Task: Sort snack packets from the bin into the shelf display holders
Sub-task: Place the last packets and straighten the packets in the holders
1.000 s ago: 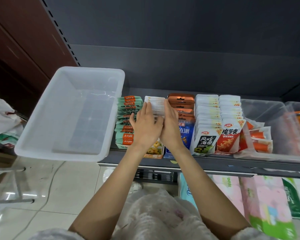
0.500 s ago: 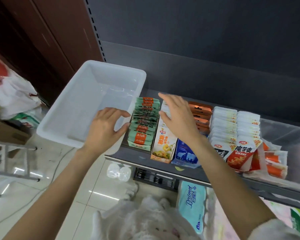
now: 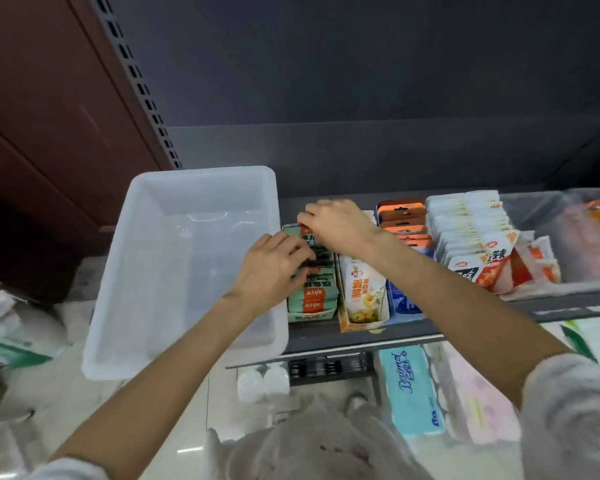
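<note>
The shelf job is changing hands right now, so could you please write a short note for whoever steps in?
Left hand: fingers curled on the green packets, mid-row.
Right hand: pinching the rear packet of that same row.
White bin: on the shelf's left end, no packets visible inside.
Done: the green, yellow and orange-topped rows stand in their holders.
Left: probably just straightening the green row.

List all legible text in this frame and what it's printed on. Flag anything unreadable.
"Breimei" (roughly; cursive, partly blurred): blue tissue pack below the shelf.
"贡菜": white-and-yellow snack packet in the orange holder.
"魔芋爽" (partly cut off): red-and-white packet further right.
Green-and-orange packets that both hands touch: large characters, too blurred to read.
Orange packets, blue holder: print unreadable.
</note>
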Tool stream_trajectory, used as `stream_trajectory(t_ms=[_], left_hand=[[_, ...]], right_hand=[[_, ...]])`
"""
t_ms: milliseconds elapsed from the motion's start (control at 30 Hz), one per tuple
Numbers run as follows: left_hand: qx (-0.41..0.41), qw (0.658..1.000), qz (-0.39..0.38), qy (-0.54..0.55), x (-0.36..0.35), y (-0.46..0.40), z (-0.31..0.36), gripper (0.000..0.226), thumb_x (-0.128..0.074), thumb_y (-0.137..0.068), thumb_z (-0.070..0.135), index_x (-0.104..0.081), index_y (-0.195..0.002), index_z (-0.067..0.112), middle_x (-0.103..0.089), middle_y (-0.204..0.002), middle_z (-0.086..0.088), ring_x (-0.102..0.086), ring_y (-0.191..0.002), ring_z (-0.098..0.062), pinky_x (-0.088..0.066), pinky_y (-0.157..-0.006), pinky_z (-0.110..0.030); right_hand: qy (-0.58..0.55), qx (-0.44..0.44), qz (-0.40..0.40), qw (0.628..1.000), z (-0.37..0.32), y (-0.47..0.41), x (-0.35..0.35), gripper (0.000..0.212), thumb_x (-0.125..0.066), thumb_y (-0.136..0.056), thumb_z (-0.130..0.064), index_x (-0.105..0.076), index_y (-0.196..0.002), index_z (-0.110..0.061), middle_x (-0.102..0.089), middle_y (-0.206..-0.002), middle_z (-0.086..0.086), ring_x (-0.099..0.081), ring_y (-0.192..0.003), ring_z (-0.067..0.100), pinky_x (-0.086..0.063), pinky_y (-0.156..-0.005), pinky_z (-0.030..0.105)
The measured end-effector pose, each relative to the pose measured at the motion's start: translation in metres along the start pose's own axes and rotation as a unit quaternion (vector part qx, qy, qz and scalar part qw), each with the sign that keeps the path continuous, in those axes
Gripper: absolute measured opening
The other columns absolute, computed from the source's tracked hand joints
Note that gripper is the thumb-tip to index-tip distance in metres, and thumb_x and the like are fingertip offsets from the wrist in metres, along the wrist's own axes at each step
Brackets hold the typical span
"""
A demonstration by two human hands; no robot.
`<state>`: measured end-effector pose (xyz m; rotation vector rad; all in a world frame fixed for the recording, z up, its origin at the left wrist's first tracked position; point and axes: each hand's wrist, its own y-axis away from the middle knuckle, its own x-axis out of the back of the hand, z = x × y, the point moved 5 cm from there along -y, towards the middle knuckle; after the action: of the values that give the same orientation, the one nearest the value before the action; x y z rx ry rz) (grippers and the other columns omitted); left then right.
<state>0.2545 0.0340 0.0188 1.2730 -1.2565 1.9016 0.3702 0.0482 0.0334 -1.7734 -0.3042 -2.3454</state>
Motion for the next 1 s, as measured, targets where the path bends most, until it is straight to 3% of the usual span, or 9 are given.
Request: stream_trajectory(t_ms=[133,300,433,533,600,700,800,900,1000], left_hand=[[0.003,1.000,0.007,-0.023,-0.010,0.003,0.002,0.026,-0.080,-0.065,0.025,-0.070,-0.087,0.017,-0.068,-0.087,0.002,-0.060,-0.083,-0.021,-0.036,-0.073,-0.030],[0.002,0.998,0.049,-0.028,-0.008,0.006,0.000,0.013,-0.080,-0.070,0.027,-0.072,-0.077,0.018,-0.070,-0.078,0.006,-0.059,-0.078,-0.018,-0.031,-0.073,-0.030],[0.006,0.997,0.065,-0.030,-0.008,0.010,-0.004,0.013,-0.079,-0.073,0.030,-0.073,-0.080,0.020,-0.071,-0.089,0.008,-0.053,-0.087,-0.018,-0.029,-0.075,-0.031],[0.009,0.997,0.069,-0.036,-0.011,0.011,-0.006,0.012,-0.077,-0.075,0.030,-0.073,-0.081,0.021,-0.069,-0.097,0.007,-0.048,-0.096,-0.018,-0.030,-0.080,-0.034],[0.003,0.995,0.090,-0.033,-0.010,0.009,-0.007,0.007,-0.074,-0.078,0.028,-0.073,-0.080,0.021,-0.069,-0.089,0.009,-0.051,-0.095,-0.017,-0.032,-0.084,-0.035],[0.027,0.993,0.114,-0.020,-0.005,-0.003,-0.015,0.012,-0.064,-0.084,0.027,-0.073,-0.079,0.022,-0.070,-0.082,0.010,-0.056,-0.093,-0.015,-0.033,-0.088,-0.035],[0.066,0.994,0.092,0.005,-0.003,-0.015,-0.022,0.016,-0.058,-0.084,0.030,-0.071,-0.079,0.022,-0.069,-0.081,0.008,-0.060,-0.085,-0.016,-0.035,-0.085,-0.032],[0.085,0.994,0.047,0.042,-0.007,-0.019,-0.026,0.016,-0.058,-0.082,0.030,-0.071,-0.083,0.020,-0.069,-0.084,0.006,-0.062,-0.080,-0.018,-0.034,-0.082,-0.030],[0.082,0.993,0.016,0.086,-0.010,-0.019,-0.030,0.015,-0.062,-0.081,0.027,-0.069,-0.091,0.018,-0.069,-0.093,0.005,-0.063,-0.082,-0.019,-0.034,-0.083,-0.029]], right_hand=[[-0.034,-0.031,-0.024,0.999,0.005,-0.003,0.006,0.025,-0.049,-0.096,-0.029,-0.056,-0.118,-0.020,-0.061,-0.114,-0.001,-0.059,-0.105,0.022,-0.046,-0.081,0.034],[-0.043,-0.013,-0.074,0.996,0.005,-0.009,0.002,0.023,-0.056,-0.092,-0.032,-0.061,-0.112,-0.021,-0.062,-0.111,-0.002,-0.058,-0.104,0.018,-0.034,-0.093,0.034],[-0.074,-0.010,-0.111,0.991,0.007,-0.013,0.000,0.024,-0.057,-0.091,-0.031,-0.063,-0.113,-0.021,-0.061,-0.108,-0.001,-0.058,-0.102,0.019,-0.034,-0.093,0.035],[-0.066,-0.008,-0.098,0.993,0.007,-0.015,0.003,0.011,-0.052,-0.093,-0.022,-0.063,-0.090,-0.021,-0.062,-0.087,-0.002,-0.055,-0.082,0.020,-0.035,-0.092,0.033],[-0.077,-0.013,-0.094,0.993,0.007,-0.016,0.003,0.022,-0.048,-0.094,-0.015,-0.054,-0.074,-0.019,-0.053,-0.070,-0.004,-0.044,-0.068,0.019,-0.036,-0.093,0.034],[-0.108,-0.015,-0.096,0.989,0.012,-0.017,0.000,0.026,-0.045,-0.094,-0.013,-0.053,-0.070,-0.019,-0.052,-0.066,-0.005,-0.042,-0.066,0.020,-0.035,-0.091,0.035],[-0.148,-0.014,-0.113,0.982,0.019,-0.020,-0.004,0.028,-0.043,-0.096,-0.018,-0.059,-0.073,-0.020,-0.058,-0.070,-0.004,-0.045,-0.066,0.019,-0.034,-0.093,0.036],[-0.224,-0.025,-0.147,0.963,0.024,-0.018,-0.002,0.024,-0.044,-0.098,-0.028,-0.067,-0.100,-0.022,-0.068,-0.091,-0.005,-0.058,-0.084,0.017,-0.038,-0.095,0.037],[-0.326,-0.057,-0.085,0.940,0.029,-0.003,0.010,0.025,-0.047,-0.097,-0.031,-0.061,-0.116,-0.022,-0.068,-0.109,-0.004,-0.062,-0.099,0.016,-0.043,-0.091,0.035]])
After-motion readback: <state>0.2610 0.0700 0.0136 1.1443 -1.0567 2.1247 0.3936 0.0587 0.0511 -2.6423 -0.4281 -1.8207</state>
